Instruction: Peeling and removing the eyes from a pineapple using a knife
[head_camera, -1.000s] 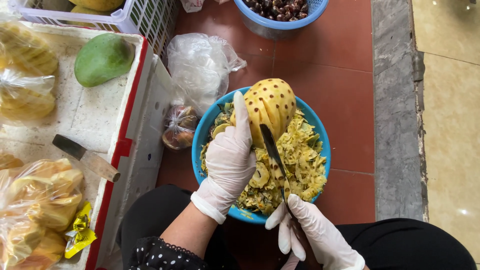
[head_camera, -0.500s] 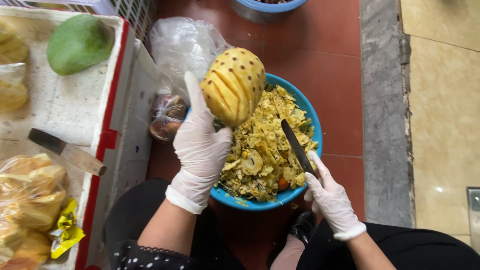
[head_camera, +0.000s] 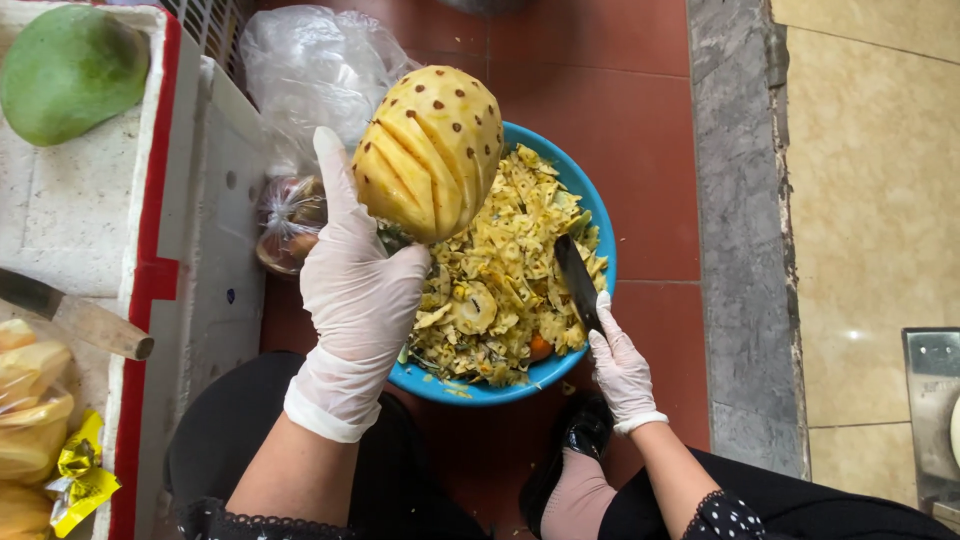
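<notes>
My left hand (head_camera: 355, 290), in a white glove, grips a peeled yellow pineapple (head_camera: 430, 150) with brown eyes and diagonal grooves, holding it up over the left rim of a blue bowl (head_camera: 600, 225). The bowl is heaped with yellow-green pineapple peelings (head_camera: 500, 280). My right hand (head_camera: 620, 370), also gloved, holds a dark-bladed knife (head_camera: 578, 282) by its handle at the bowl's right rim, the blade pointing up over the peelings, apart from the fruit.
A white foam box with red edging (head_camera: 150, 230) stands at left, carrying a green mango (head_camera: 70, 70), a second knife (head_camera: 75, 315) and bagged yellow fruit (head_camera: 30, 400). Clear plastic bags (head_camera: 310, 70) lie beside the bowl. A grey stone curb (head_camera: 735, 220) runs at right.
The knife has come off the pineapple and moved to the bowl's right rim. My left hand has lifted the pineapple up and to the left.
</notes>
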